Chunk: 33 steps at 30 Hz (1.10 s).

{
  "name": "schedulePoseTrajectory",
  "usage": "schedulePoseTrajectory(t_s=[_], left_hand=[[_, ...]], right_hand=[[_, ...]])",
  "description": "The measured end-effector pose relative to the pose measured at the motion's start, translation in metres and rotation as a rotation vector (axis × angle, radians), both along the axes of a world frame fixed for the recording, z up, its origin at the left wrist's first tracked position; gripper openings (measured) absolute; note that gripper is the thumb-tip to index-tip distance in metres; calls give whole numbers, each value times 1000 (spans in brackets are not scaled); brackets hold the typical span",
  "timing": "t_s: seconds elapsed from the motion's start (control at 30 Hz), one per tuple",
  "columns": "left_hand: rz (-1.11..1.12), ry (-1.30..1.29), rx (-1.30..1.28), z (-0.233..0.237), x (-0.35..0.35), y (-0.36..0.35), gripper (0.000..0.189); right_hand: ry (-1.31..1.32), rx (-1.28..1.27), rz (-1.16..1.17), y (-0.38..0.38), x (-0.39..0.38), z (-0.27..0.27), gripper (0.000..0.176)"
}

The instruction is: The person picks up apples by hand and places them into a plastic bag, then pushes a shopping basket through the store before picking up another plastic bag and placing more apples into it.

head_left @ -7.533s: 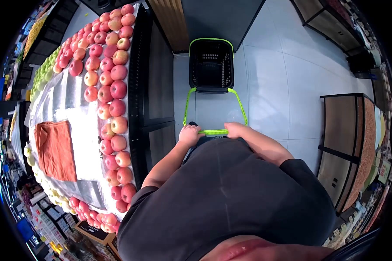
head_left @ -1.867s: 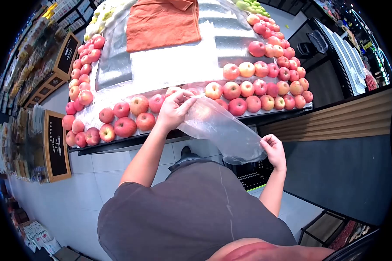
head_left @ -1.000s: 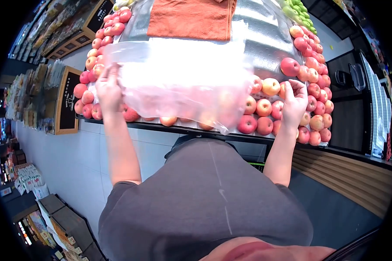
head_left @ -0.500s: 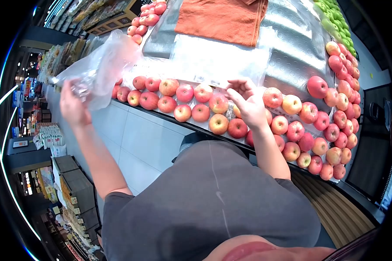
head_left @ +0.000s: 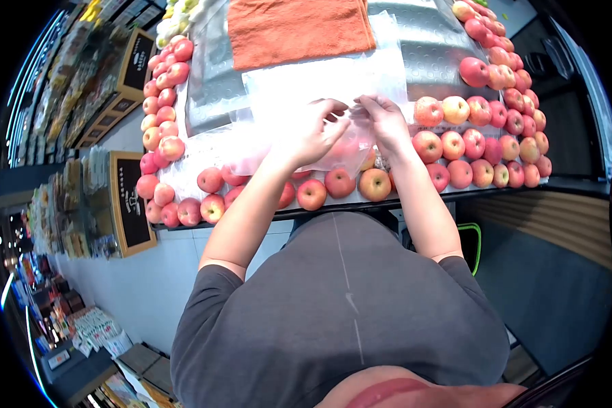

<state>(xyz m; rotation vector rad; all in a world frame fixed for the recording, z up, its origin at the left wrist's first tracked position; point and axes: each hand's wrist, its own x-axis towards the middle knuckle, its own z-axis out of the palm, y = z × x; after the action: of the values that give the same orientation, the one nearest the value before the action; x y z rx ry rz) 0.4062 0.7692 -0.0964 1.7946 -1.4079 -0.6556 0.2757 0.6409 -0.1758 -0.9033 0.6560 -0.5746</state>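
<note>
A clear plastic bag (head_left: 347, 151) hangs between my hands over the front rows of apples (head_left: 311, 194), which show through it. My left hand (head_left: 317, 132) has its fingers curled and pinches the bag from the left. Close beside it, my right hand (head_left: 385, 124) has thumb and fingers brought together on the bag's upper right edge. Under and behind my hands lies a white plastic sheet (head_left: 272, 88). An orange cloth (head_left: 299, 30) rests folded beyond the sheet.
Red apples (head_left: 172, 147) line the left side of the display, and more apples (head_left: 483, 173) fill its right side in rows. A grey dimpled mat (head_left: 432, 61) covers the middle. Shelves with a black sign board (head_left: 134, 202) stand at the left.
My left hand has swung the plastic bag from the far left to the front middle, beside my right hand. My right hand has closed on the bag. The view has turned.
</note>
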Motion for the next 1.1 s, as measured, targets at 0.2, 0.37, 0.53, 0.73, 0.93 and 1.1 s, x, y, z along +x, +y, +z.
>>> schedulePoseTrajectory(t_s=[0.2, 0.37, 0.53, 0.73, 0.93, 1.1], left_hand=[[213, -561, -254, -6, 86, 19, 66], [-92, -507, 278, -17, 135, -10, 53], [-49, -300, 285, -5, 115, -24, 47], [460, 1524, 85, -22, 126, -67, 74], [750, 1818, -168, -42, 118, -94, 71], [849, 1847, -195, -43, 113, -104, 61]], right_hand=[[108, -107, -63, 20, -18, 17, 16], [216, -216, -102, 27, -30, 48, 26], [356, -284, -24, -11, -31, 30, 24], [356, -260, 26, -34, -19, 31, 23], [420, -308, 129, -51, -8, 39, 21], [389, -354, 125, -49, -8, 46, 22]])
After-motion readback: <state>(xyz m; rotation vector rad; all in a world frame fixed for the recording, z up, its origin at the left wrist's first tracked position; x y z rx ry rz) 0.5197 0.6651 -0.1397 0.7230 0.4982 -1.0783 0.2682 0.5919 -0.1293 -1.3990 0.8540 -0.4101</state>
